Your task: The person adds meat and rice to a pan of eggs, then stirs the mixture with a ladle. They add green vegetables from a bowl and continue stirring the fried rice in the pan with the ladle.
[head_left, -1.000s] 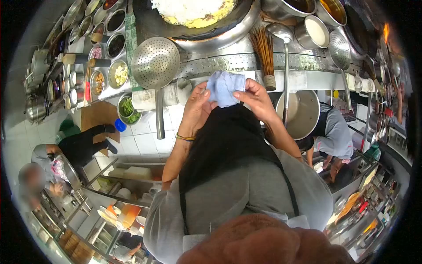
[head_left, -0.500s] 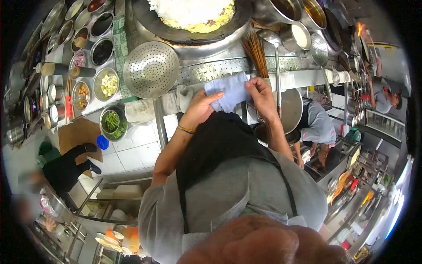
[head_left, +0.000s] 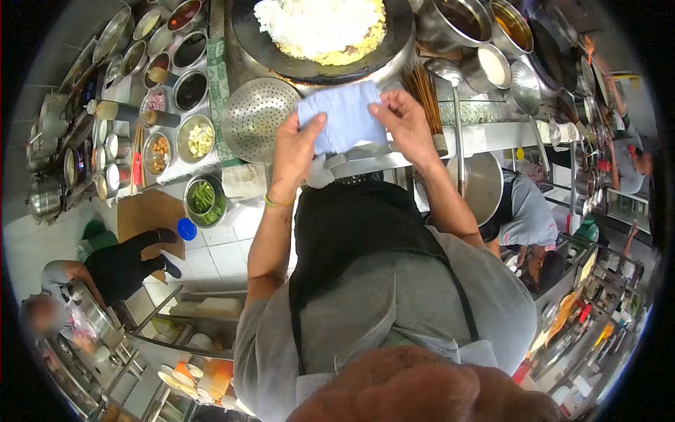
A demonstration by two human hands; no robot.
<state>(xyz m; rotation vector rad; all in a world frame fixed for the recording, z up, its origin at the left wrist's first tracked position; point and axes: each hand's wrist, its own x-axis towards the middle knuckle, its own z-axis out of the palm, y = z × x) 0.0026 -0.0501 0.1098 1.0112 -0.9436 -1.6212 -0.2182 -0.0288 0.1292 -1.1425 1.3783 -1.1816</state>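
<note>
Cloth: blue, spread flat between my hands, just below the wok.
Left hand: my grip pinches the cloth's left edge.
Right hand: my grip pinches its right edge.
Strainer: just left of the cloth.

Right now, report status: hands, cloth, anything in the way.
Both hands, left and right, grip the blue cloth, spread flat. Wok of rice just beyond. Skimmer beside left hand.

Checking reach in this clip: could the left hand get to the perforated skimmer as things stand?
Probably yes. The left hand pinches the blue cloth right beside the skimmer, with nothing between them. It would have to let go of the cloth first, which the right hand also holds.
</note>
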